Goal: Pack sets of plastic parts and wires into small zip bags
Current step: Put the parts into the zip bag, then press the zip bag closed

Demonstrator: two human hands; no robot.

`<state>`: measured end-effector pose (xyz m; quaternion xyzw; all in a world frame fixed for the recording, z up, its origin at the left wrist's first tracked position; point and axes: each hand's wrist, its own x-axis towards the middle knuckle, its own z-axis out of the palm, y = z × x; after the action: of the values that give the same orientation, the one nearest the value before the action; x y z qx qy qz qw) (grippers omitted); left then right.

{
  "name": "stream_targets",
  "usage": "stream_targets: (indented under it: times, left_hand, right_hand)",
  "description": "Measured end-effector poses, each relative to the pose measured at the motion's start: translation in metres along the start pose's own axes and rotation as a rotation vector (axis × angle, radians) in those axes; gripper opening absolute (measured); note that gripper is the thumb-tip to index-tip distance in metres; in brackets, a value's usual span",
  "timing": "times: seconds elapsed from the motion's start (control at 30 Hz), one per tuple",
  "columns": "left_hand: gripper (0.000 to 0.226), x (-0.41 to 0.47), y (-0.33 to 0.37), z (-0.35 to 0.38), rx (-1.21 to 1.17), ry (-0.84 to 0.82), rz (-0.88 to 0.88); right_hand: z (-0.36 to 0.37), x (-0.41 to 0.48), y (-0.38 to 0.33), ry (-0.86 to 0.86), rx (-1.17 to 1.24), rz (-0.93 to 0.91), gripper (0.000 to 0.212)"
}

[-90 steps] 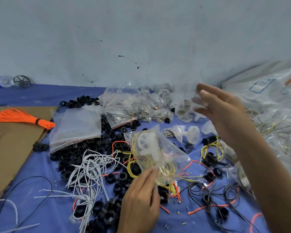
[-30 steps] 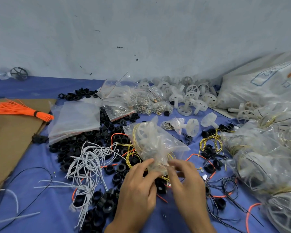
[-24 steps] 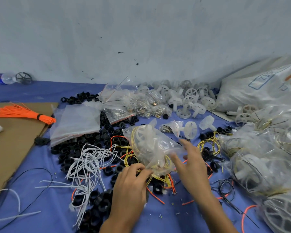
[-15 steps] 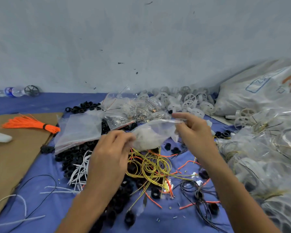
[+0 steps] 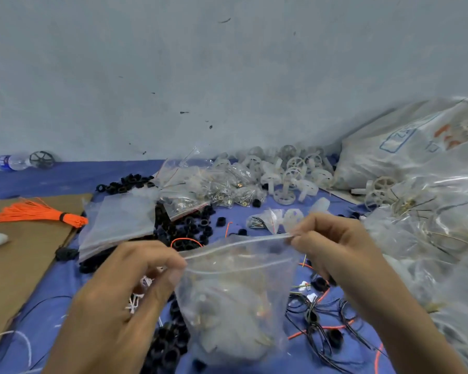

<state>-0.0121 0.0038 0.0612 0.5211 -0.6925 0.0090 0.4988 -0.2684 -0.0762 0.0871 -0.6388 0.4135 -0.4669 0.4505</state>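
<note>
A small clear zip bag (image 5: pixel 235 300) hangs upright in front of me, blurred, with a white plastic part and wires inside. My left hand (image 5: pixel 130 287) pinches the left end of its zip strip. My right hand (image 5: pixel 330 244) pinches the right end, a little higher. Below the bag lie black wires (image 5: pixel 319 317) and orange wires on the blue cloth (image 5: pixel 49 303). Black plastic rings (image 5: pixel 189 225) are scattered behind the bag. White plastic wheels (image 5: pixel 289 174) are piled near the wall.
A stack of empty zip bags (image 5: pixel 119 220) lies at the left on the rings. Small bags of metal parts (image 5: pixel 214 187) sit behind. Filled bags (image 5: pixel 430 238) pile up at the right. Cardboard (image 5: pixel 16 255) with an orange wire bundle (image 5: pixel 35 213) covers the left side.
Both hands lifted the filled bag off the cloth, turned it upright and brought it closer to me. They now pinch the two ends of its zip strip.
</note>
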Motion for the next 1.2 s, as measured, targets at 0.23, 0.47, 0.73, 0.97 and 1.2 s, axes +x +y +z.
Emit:
stream_targets:
  times: [0.23, 0.47, 0.73, 0.97, 1.2]
  left_hand:
    - [0.009, -0.018, -0.012, 0.007, -0.005, -0.052, -0.101]
    - [0.025, -0.023, -0.027, 0.012, -0.138, 0.115, -0.307]
    - [0.028, -0.026, -0.023, 0.025, -0.299, 0.249, -0.335]
    - [0.031, -0.027, -0.014, 0.030, -0.267, 0.283, -0.289]
    - [0.035, -0.028, -0.014, 0.031, -0.281, 0.293, -0.257]
  right_hand:
    - [0.001, 0.007, 0.005, -0.096, -0.246, 0.135, 0.012]
    - [0.000, 0.017, 0.002, -0.138, -0.379, 0.072, 0.010]
    - [0.022, 0.005, -0.024, -0.258, -0.567, -0.240, 0.029]
    - [0.068, 0.004, -0.043, -0.432, -0.940, -0.512, 0.024]
    - [0.079, 0.004, -0.042, -0.466, -0.891, -0.493, 0.011]
